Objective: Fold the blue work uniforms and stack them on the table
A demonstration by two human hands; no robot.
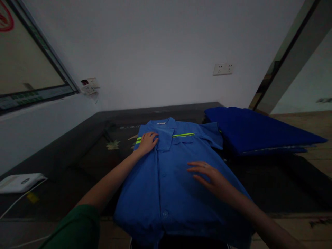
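A blue short-sleeved work shirt (178, 193) lies front side up on the dark table, with its collar away from me and its hem hanging over the near edge. Yellow-green stripes cross its chest, and buttons run down the front. My left hand (148, 142) rests on the chest left of the placket, fingers stretched out. Over the right half of the shirt is my right hand (207, 174), fingers apart and holding nothing; whether it touches the cloth I cannot tell. The shirt's left sleeve is largely hidden or tucked from view.
On the right of the dark table (85, 155) lies a stack of folded deep-blue cloth (254, 128). A white device (22, 182) with a cable sits at the left edge. Behind the table stands a white wall with a socket plate (223, 69).
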